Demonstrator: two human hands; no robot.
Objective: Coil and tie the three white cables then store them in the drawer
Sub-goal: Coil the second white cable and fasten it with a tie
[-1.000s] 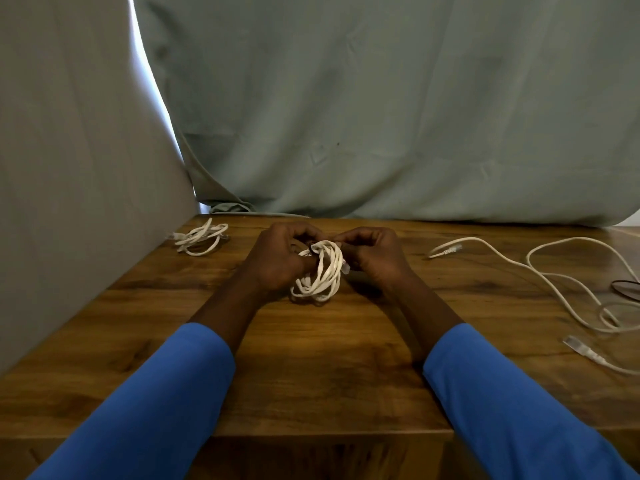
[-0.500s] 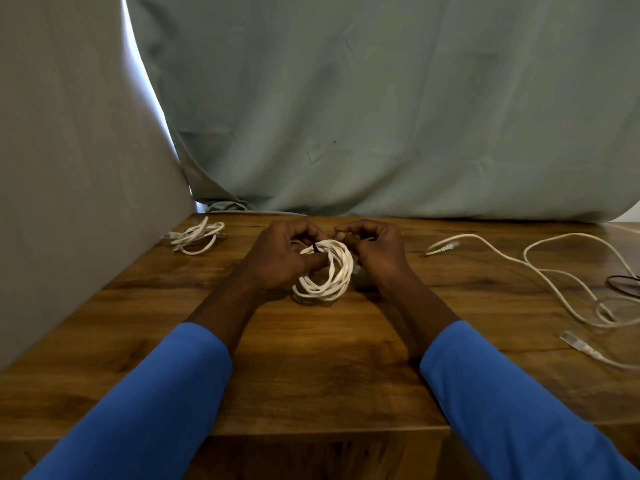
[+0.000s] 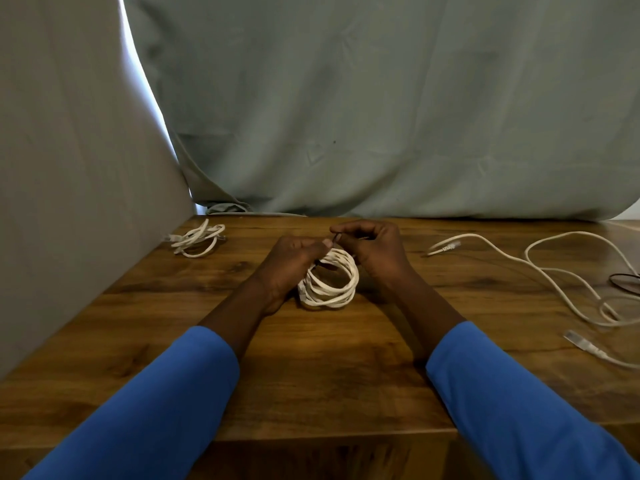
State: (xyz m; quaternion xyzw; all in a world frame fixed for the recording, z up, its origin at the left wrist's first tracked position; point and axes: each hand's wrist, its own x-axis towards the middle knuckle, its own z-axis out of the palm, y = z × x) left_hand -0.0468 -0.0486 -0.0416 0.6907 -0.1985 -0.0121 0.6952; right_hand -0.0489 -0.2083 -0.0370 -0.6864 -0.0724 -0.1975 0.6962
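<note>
I have the coiled cable [image 3: 329, 284] standing on the worktop [image 3: 311, 375] dead centre, between my 2 hands. My left hand [image 3: 292, 263] curls round the coil's upper edge at about 10 o'clock, bunching the loops together. My right hand [image 3: 375, 251] pinches a thin dark tie [image 3: 335, 238] just above the coil at 12 o'clock.

To do this well, I judge the left should hold every strand tight while the right draws the tie snug round the whole bundle and twists it closed, so no loop slips free.

1 tied bundle [image 3: 197, 239] lies at 10 o'clock, near the grey cloth [image 3: 86, 168]. The loose cable [image 3: 549, 277] sprawls at 3 o'clock, well apart and not yet coiled. I cannot tell what the dark loop [image 3: 613, 284] beside it is. No drawer shows. Nothing lies between my hands and the coil.
</note>
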